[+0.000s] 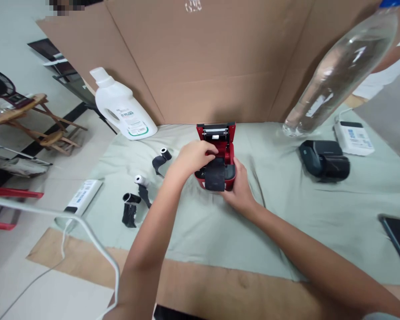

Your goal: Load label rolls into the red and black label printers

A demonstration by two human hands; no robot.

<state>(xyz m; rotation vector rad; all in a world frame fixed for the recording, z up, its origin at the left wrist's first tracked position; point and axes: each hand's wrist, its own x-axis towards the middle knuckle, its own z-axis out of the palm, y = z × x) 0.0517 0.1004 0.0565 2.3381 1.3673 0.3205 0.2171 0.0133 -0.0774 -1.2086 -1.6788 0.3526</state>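
Observation:
A small red-and-black receipt printer (232, 158) sits on the green cloth with its lid (216, 129) raised. A black paper strip (215, 178) hangs over its front edge. My right hand (242, 189) grips the printer along its right side and lower front, the thumb up on the right wall. Above the printer's open compartment, my left hand (195, 158) reaches in from the left with bent fingers. A gap shows between its thumb and index finger, and nothing is visible between them; the other fingertips are hidden.
Several small paper rolls with black strips, one a black roll (131, 198), lie to the left. A white jug (123, 106) and a tilted water bottle (346, 73) stand at the back. A black printer (325, 161), white power strips (83, 195) and a dark tablet (398, 240) surround the work area.

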